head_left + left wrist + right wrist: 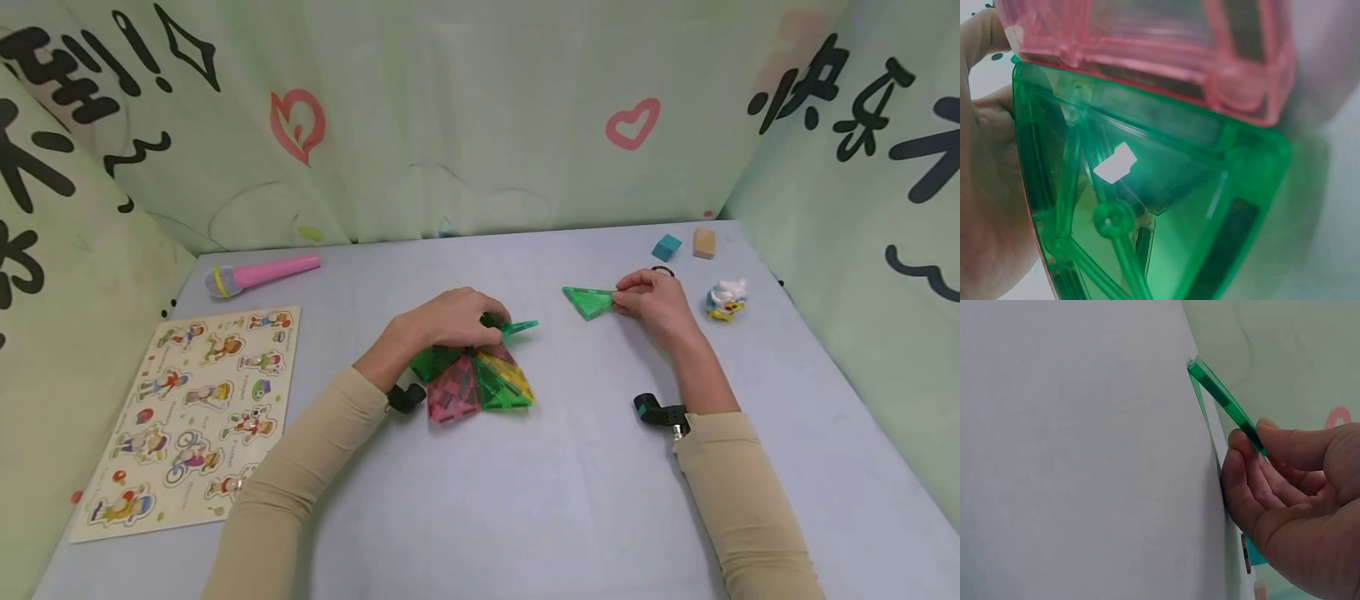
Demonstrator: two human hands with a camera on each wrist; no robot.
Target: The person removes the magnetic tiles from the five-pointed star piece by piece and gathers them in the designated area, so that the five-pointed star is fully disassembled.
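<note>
My left hand (454, 318) curls over the far side of a fan of see-through triangular magnetic tiles and grips it. Pink (452, 392), green (501, 390) and yellow tiles (522, 382) meet at its middle, and one green tile (521, 327) juts out tilted beside the fingertips. Close up in the left wrist view, a pink tile (1147, 37) borders a green one (1197, 169), with the hand behind. To the right, my right hand (651, 302) pinches a single green triangular magnetic tile (588, 302) by its corner between thumb and fingers.
A pink toy microphone (273, 272) lies at the back left, above a sticker-like picture board (287, 350). At the back right are a teal block (666, 247), a wooden block (703, 242) and a small white-topped figurine (726, 300). Printed curtains surround the table.
</note>
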